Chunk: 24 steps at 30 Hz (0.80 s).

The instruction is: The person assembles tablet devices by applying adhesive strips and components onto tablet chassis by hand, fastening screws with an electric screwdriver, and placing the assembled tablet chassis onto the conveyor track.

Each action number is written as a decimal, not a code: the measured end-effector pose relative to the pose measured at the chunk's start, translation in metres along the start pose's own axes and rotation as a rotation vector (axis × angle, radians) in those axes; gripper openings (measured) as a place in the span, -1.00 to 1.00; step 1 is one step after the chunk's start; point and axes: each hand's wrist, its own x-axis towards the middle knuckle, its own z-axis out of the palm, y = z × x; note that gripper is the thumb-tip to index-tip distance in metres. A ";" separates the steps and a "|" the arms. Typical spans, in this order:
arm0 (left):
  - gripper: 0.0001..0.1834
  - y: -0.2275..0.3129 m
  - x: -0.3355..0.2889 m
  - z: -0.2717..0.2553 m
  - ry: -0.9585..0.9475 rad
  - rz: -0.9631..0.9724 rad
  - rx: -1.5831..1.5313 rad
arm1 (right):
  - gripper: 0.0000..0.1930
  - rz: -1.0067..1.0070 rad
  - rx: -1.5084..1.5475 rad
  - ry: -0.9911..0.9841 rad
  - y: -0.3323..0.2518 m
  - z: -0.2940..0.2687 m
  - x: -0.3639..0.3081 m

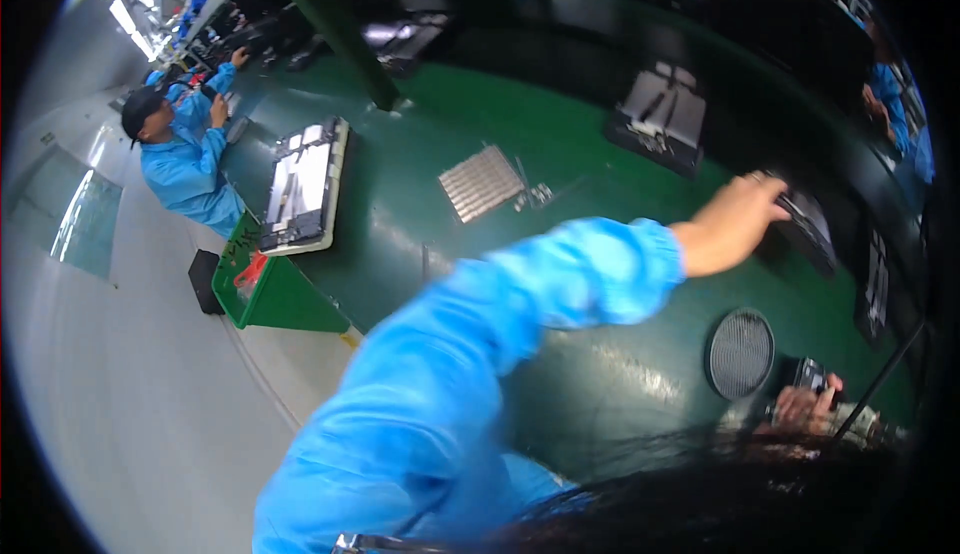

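My left arm, in a blue sleeve, reaches across the green bench to the right. At its end my left hand (735, 219) is closed, its fingertips at the near edge of a dark flat device (810, 234) with a greyish top. Part of that device is hidden behind the fingers. My right hand is out of view. Beyond my left hand lies a similar dark unit (660, 119) with pale panels. A round grey mesh disc (740, 352) rests on the bench nearer to me.
A silvery ridged tray (482, 184) with small metal parts (540, 194) lies mid-bench. At left are a long pale-topped device (305, 189) and a green bin (300, 299). A co-worker in blue (185, 159) works there. Another person's hands (805, 406) hold something at lower right. A green post (335, 34) rises behind.
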 end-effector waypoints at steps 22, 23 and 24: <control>-0.51 0.045 -0.213 -0.206 -0.101 -0.228 0.776 | -0.66 -0.057 -0.080 -0.122 -0.001 0.017 -0.006; -0.53 0.041 -0.212 -0.207 -0.120 -0.190 0.730 | -0.65 -0.076 -0.064 -0.141 -0.002 0.017 -0.006; -0.53 0.045 -0.208 -0.207 -0.136 -0.179 0.702 | -0.64 -0.097 -0.054 -0.153 -0.002 0.014 -0.007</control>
